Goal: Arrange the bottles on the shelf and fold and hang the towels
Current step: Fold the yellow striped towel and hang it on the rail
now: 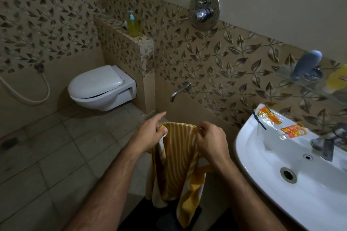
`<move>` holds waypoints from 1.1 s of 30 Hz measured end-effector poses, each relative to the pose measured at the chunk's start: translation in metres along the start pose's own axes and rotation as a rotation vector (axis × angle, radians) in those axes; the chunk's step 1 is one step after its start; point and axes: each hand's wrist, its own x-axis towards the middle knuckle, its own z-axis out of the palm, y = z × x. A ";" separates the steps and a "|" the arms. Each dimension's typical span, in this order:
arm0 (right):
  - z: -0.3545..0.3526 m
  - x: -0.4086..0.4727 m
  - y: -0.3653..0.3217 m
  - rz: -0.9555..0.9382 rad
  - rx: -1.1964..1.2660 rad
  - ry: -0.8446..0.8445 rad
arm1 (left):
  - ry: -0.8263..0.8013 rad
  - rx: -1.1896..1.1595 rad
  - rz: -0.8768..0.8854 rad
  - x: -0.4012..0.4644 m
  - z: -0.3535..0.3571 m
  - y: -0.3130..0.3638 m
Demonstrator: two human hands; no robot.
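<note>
A yellow towel with white stripes hangs down in front of me, held up by its top edge. My left hand pinches the top left corner, with the index finger pointing forward. My right hand is closed on the top right corner. A blue-grey bottle lies tilted on the glass shelf at the right, beside a yellow bottle cut off by the frame edge. A green pump bottle stands on the tiled ledge above the toilet.
A white washbasin at the right carries orange packets and a tap. A white toilet hangs on the wall to the left, with a hose beside it. A wall spout and mixer sit ahead.
</note>
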 end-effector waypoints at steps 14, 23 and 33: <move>-0.003 0.004 -0.001 -0.177 0.169 -0.172 | -0.151 -0.071 0.168 -0.001 0.008 0.019; -0.014 0.012 0.028 0.092 0.475 -0.507 | 0.142 -0.078 0.148 0.004 -0.005 0.023; -0.032 0.026 0.027 0.087 -0.027 -0.393 | 0.278 0.062 0.044 0.011 -0.017 0.011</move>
